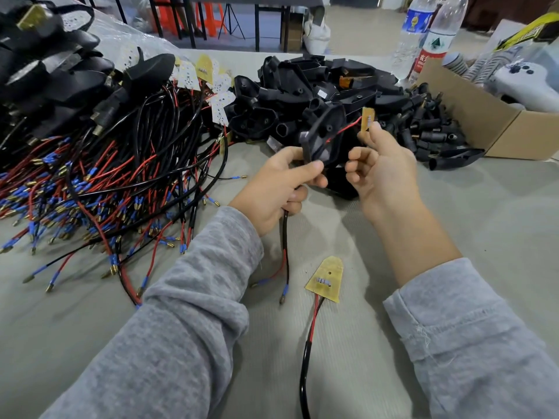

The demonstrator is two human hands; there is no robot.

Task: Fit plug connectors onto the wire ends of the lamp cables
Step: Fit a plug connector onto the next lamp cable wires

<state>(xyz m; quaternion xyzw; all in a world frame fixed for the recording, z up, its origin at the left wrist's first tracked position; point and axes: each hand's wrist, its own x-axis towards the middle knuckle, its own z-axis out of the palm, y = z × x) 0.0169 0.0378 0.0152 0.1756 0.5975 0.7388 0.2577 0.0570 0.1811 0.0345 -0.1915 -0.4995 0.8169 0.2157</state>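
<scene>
My left hand (275,189) grips a black lamp housing (322,137) by its lower edge; a black cable (285,237) hangs from that hand down to blue-sleeved wire ends (284,293) on the table. My right hand (381,167) pinches a small yellow circuit board (367,119) at its lower end, held upright just right of the housing. A thin red wire (348,127) runs from the board into the housing. Another yellow board (326,279) with a red and black cable lies on the table in front of me.
A big tangle of red and black cables (99,182) with blue-sleeved ends covers the left of the table. A heap of black housings (308,86) sits behind my hands, small black plug parts (429,125) to its right, beside a cardboard box (484,122) and two water bottles (423,34).
</scene>
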